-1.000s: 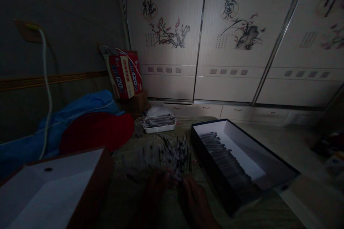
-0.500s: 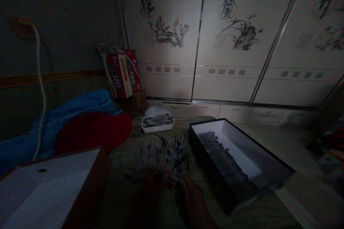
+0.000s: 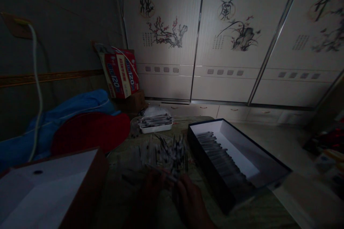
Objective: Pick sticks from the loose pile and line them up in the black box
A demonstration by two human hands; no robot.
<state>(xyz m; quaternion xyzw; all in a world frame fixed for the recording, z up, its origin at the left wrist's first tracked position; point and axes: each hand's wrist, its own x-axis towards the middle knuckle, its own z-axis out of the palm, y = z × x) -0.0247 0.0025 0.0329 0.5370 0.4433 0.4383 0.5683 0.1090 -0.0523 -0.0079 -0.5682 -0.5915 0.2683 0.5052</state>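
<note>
A slim pen (image 3: 170, 176) spans the gap between my two hands, slanting down to the right. My left hand (image 3: 152, 186) is closed on its left part, dark and hard to make out. My right hand (image 3: 191, 195) pinches the right end. Just beyond my hands lies a loose pile of pen parts (image 3: 172, 152), some clear and some dark. To the right, a black box (image 3: 243, 154) with a white lining holds a row of pens (image 3: 221, 155) laid side by side. Further back, a white tray (image 3: 157, 128) carries more slim pen parts.
At the lower left stands a reddish-brown box (image 3: 88, 182) with a white inside. A red round cushion-like thing (image 3: 91, 132) and blue cloth (image 3: 72, 109) lie behind it. Red cartons (image 3: 122, 75) stand by the wall, near a hanging white cable (image 3: 37, 89).
The view has shifted slightly. My hands stay close together with the pen between them; the boxes and the pile look the same.
</note>
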